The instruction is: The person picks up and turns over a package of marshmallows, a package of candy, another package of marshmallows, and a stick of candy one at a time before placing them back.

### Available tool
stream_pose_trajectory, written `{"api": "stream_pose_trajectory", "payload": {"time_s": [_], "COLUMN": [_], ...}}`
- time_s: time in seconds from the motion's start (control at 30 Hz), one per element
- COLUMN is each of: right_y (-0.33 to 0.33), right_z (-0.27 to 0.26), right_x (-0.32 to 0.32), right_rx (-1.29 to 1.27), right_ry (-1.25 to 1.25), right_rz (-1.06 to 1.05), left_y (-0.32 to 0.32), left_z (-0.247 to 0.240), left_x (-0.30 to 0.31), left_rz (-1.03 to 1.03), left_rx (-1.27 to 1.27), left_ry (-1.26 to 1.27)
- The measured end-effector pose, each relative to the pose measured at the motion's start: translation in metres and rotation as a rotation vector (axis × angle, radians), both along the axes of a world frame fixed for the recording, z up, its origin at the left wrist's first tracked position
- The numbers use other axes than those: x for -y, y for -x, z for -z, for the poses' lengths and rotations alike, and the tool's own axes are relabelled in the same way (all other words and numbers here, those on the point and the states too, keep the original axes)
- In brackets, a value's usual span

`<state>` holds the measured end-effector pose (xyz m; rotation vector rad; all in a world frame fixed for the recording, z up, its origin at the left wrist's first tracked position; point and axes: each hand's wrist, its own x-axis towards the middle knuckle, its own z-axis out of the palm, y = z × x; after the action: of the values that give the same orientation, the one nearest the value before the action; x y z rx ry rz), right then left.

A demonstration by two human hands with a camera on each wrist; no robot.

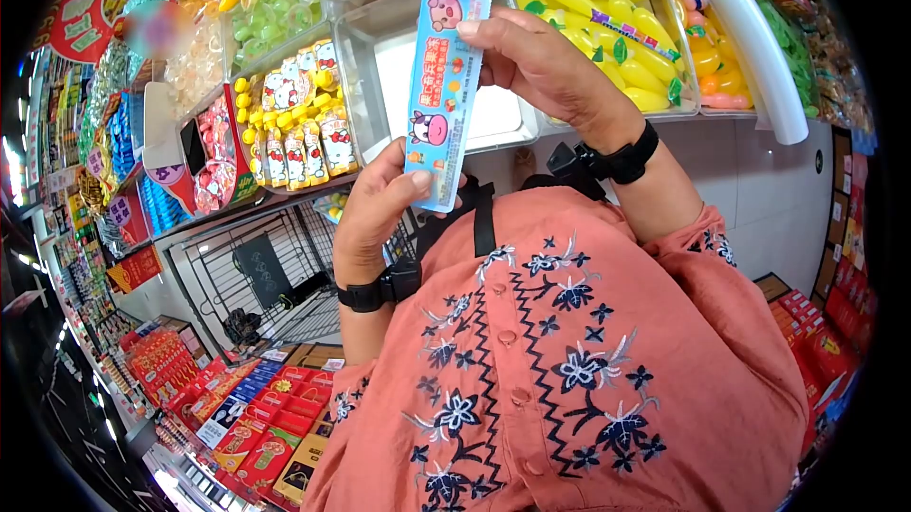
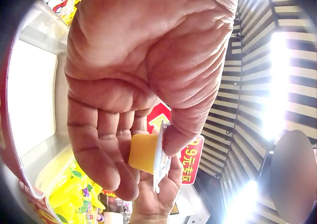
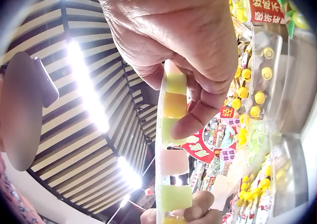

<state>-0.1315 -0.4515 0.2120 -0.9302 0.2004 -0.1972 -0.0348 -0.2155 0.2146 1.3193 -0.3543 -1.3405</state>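
Both hands hold a long strip of jelly cups (image 1: 438, 85) with a blue lid printed with cartoon animals. It stands lengthwise in front of the chest, lid facing the head camera. My left hand (image 1: 373, 211) pinches the lower end, thumb on the lid. My right hand (image 1: 550, 66) grips the upper part from the side, thumb on the lid's edge. In the left wrist view a yellow jelly cup (image 2: 143, 152) shows under the lid, near the fingers. Pink, green and orange cups (image 3: 175, 162) line the strip's underside in the right wrist view.
Behind the strip is a clear plastic bin (image 1: 500, 121) with a white bottom. Bins of Hello Kitty packs (image 1: 304, 147) and green cups (image 1: 270, 28) stand left, yellow banana-shaped packs (image 1: 617, 47) right. A white plastic roll (image 1: 754, 47) leans there. A wire cart (image 1: 261, 260) stands lower left.
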Motion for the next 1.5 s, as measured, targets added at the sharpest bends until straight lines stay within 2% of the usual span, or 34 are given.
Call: {"api": "stream_pose_trajectory", "payload": {"time_s": [1.43,1.5], "right_y": [-0.003,-0.003], "right_z": [0.001,0.0], "right_x": [-0.01,-0.009], "right_rx": [0.003,0.003], "right_ry": [-0.064,-0.062], "right_rz": [-0.055,-0.037], "left_y": [0.005,-0.003], "left_z": [-0.01,-0.006], "left_x": [-0.012,-0.021], "left_rz": [-0.032,-0.035], "left_rx": [0.041,-0.011], "left_ry": [-0.038,-0.01]}}
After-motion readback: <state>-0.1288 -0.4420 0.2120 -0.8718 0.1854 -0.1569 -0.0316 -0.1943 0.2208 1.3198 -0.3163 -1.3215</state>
